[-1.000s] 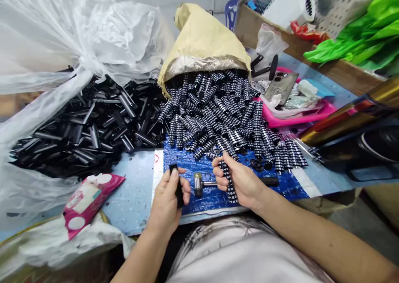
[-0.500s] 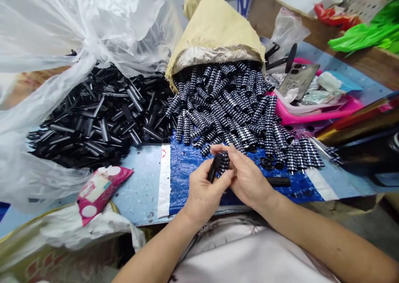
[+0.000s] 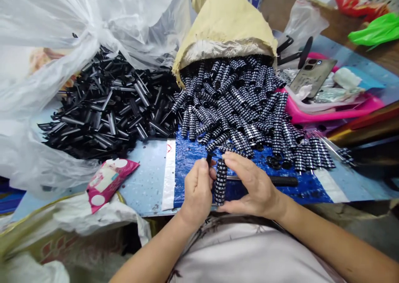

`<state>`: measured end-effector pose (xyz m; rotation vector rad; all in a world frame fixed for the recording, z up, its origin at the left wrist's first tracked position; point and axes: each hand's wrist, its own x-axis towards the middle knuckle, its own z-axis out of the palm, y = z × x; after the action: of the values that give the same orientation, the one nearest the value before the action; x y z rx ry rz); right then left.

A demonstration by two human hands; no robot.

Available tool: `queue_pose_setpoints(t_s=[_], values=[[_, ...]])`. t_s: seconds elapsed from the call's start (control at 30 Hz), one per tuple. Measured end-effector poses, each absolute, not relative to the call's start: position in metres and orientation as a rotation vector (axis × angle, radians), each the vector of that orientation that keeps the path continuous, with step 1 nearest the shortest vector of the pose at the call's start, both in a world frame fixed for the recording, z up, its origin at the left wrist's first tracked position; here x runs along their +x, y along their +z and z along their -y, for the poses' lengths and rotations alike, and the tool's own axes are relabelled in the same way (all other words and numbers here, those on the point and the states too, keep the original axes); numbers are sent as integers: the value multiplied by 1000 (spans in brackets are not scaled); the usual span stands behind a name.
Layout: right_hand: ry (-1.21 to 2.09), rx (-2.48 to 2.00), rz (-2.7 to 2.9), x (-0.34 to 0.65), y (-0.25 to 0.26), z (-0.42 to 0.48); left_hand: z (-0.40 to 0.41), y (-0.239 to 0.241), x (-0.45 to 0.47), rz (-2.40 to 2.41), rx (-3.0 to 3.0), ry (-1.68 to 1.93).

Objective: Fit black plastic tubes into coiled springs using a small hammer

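My right hand (image 3: pixel 255 187) grips a black cylinder of rings with rows of small white characters (image 3: pixel 221 182) between thumb and fingertips, one at each end; it stands upright. Beside it, my left hand (image 3: pixel 197 191) is closed around a slim black plastic piece (image 3: pixel 209 158), mostly hidden by the fingers. Behind my hands spreads a heap of similar ringed cylinders (image 3: pixel 232 104), spilling from a yellow sack (image 3: pixel 230 19). A dark-handled rod (image 3: pixel 283 181) lies on the blue sheet (image 3: pixel 187 171), partly behind my right hand.
To the left, loose black plastic pieces (image 3: pixel 109 108) pile up under a clear plastic bag (image 3: pixel 134 29). A pink packet (image 3: pixel 109 181) lies at the table's front edge. At right stand a pink tray (image 3: pixel 302 114) holding a phone (image 3: pixel 313 76), and several ringed cylinders on pins (image 3: pixel 314 154).
My hands have moved apart slightly. The ringed cylinder now shows its full length between my right thumb and fingers, and the black piece has sunk deeper into my left hand. The view has shifted.
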<state>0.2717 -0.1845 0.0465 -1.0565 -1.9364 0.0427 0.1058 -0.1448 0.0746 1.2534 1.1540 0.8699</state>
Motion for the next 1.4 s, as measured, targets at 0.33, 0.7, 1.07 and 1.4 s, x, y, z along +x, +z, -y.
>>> queue_pose_setpoints(t_s=[0.33, 0.7, 1.07, 1.4], values=[[-155, -1208, 2007, 263, 42, 189, 139, 74, 99, -1031, 1095, 799], [12, -1431, 2112, 279, 21, 201, 113, 57, 51, -1196, 1607, 713], [-12, -1368, 2013, 249, 51, 174, 80, 47, 20, -1229, 1817, 203], [49, -1028, 2198, 223, 55, 178, 66, 42, 23, -1159, 1758, 178]])
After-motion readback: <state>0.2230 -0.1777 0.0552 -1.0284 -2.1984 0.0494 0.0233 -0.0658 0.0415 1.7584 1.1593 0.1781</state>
